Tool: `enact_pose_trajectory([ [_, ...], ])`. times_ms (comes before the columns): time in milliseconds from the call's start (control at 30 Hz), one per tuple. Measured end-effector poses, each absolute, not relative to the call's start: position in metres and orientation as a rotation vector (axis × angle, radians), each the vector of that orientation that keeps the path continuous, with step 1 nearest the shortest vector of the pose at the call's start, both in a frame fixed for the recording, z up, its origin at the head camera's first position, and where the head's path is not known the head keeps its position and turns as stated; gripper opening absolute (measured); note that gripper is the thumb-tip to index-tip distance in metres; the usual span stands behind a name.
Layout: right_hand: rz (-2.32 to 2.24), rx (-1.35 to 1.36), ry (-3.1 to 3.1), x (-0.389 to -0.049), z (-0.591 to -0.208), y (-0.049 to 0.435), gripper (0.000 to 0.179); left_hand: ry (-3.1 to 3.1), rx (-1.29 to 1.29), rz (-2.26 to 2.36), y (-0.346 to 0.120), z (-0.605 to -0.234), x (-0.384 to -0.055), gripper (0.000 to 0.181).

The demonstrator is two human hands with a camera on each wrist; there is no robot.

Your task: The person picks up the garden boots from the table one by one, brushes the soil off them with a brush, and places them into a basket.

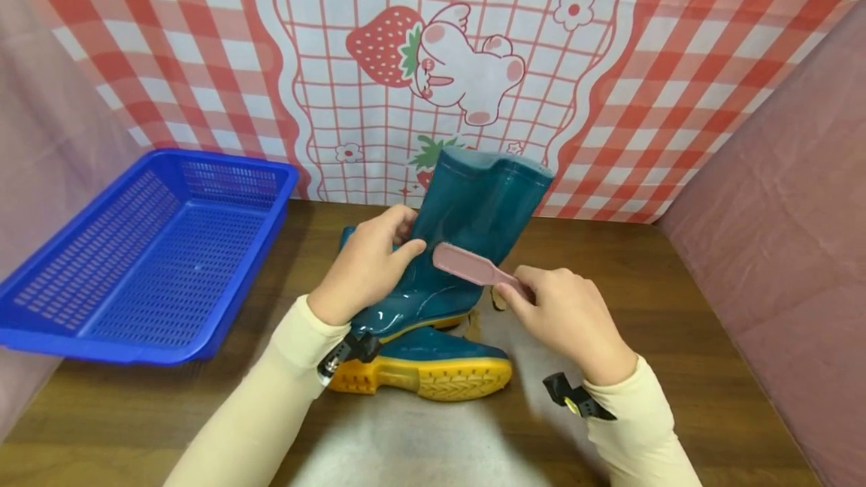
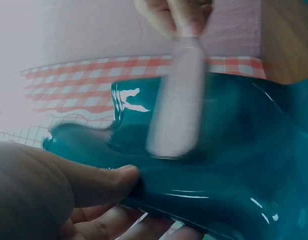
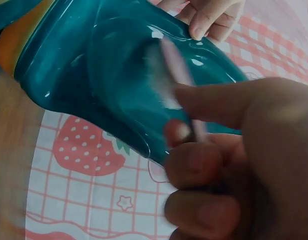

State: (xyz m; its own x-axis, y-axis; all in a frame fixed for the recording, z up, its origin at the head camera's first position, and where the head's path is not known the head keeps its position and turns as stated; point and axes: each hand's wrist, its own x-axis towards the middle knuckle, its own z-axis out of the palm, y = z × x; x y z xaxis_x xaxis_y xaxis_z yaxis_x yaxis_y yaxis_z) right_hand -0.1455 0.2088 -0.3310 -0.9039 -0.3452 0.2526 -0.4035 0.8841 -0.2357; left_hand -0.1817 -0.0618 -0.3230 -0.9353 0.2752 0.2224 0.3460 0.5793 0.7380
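Note:
A glossy teal rain boot (image 1: 483, 205) with a yellow sole is held tilted, its opening toward the back wall. My left hand (image 1: 368, 265) grips the shaft from the left, thumb on the near face and fingers behind, as the left wrist view shows. In my right hand (image 1: 568, 314) is the handle of a pink brush (image 1: 465, 263), its head lying over the middle of the shaft. Pale bristles (image 3: 161, 75), blurred, face the boot in the right wrist view. Below, a second boot (image 1: 433, 344) lies on its side, its yellow sole (image 1: 467, 379) toward me.
A blue plastic basket (image 1: 169, 355) with slotted walls stands at the left of the wooden table (image 1: 649, 269). A strawberry-patterned checked cloth (image 1: 609, 96) hangs at the back, and pink cloth (image 1: 778, 171) borders the sides. Part of a pale brownish thing (image 1: 473, 327) shows behind the lying boot.

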Motion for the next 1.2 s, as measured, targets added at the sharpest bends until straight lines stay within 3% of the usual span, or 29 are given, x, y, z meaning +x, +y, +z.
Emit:
enact_pose_trajectory([
  [400, 0.454, 0.46, -3.08, -0.145, -0.3297, 0.2095, 0.026, -2.687, -0.525, -1.25, -0.0622, -0.3253, -0.1846, 0.022],
  [700, 0.465, 0.433, -2.886, -0.1448, -0.328, 0.2105, 0.024, -2.698, -0.564, -1.234, -0.063, -0.3254, -0.1837, 0.011],
  [1200, 0.503, 0.457, -2.872, -0.1456, -0.3288, 0.2093, 0.022, -2.756, -0.526, -1.347, -0.0644, -0.3245, -0.1861, 0.035],
])
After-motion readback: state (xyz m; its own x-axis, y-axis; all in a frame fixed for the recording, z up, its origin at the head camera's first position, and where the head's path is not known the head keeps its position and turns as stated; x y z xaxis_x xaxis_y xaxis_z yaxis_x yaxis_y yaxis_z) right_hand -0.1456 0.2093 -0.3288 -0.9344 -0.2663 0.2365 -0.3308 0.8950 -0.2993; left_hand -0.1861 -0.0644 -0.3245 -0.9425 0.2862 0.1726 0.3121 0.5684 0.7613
